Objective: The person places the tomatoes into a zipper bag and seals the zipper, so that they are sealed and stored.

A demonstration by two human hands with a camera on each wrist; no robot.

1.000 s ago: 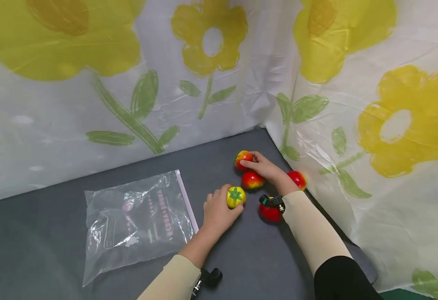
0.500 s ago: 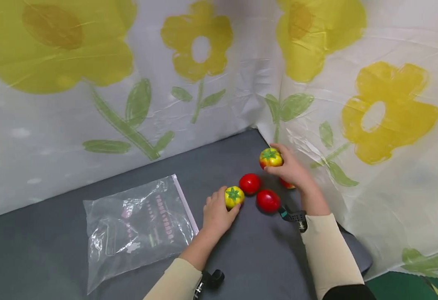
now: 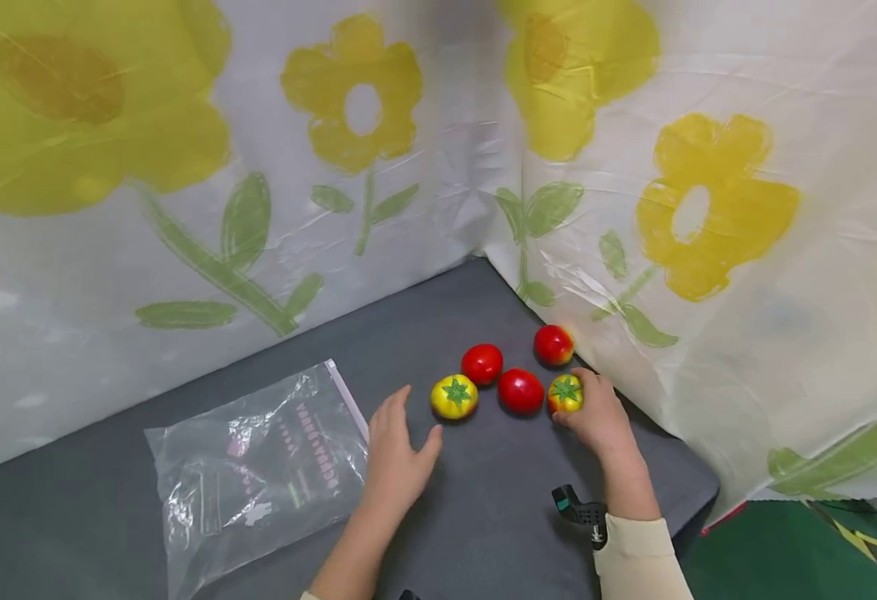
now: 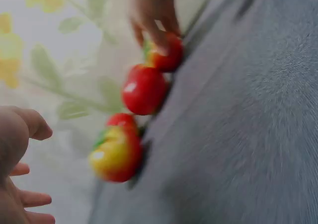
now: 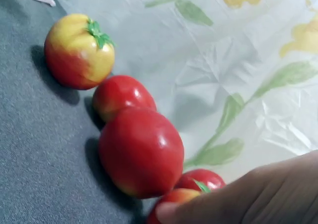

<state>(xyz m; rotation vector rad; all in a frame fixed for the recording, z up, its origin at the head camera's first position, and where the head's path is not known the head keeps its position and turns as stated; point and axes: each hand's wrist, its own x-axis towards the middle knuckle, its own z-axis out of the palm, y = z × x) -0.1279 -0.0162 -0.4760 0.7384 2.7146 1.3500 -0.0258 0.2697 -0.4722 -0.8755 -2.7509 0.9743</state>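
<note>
My right hand (image 3: 605,421) grips a yellow-red tomato (image 3: 564,392) with a green leafy top, at the right end of the group, low over the dark table. In the right wrist view its thumb (image 5: 169,211) lies against that tomato. To the left, my left hand (image 3: 399,458) holds nothing, fingers and thumb spread apart beside a yellow tomato (image 3: 454,397) with its green top up. Between the two hands are two red tomatoes, one nearer (image 3: 521,392) and one farther back (image 3: 482,364). Another red tomato (image 3: 554,345) sits by the right table edge.
A clear zip bag (image 3: 258,475) with pink print lies flat on the left of the dark grey table (image 3: 498,517). White sheets with yellow flowers (image 3: 363,108) hang along the table's back and right edges. Green floor (image 3: 769,550) shows at lower right.
My right hand has carried its tomato from the back of the group to the right and nearer. My left hand has let go of the yellow tomato and drawn back left.
</note>
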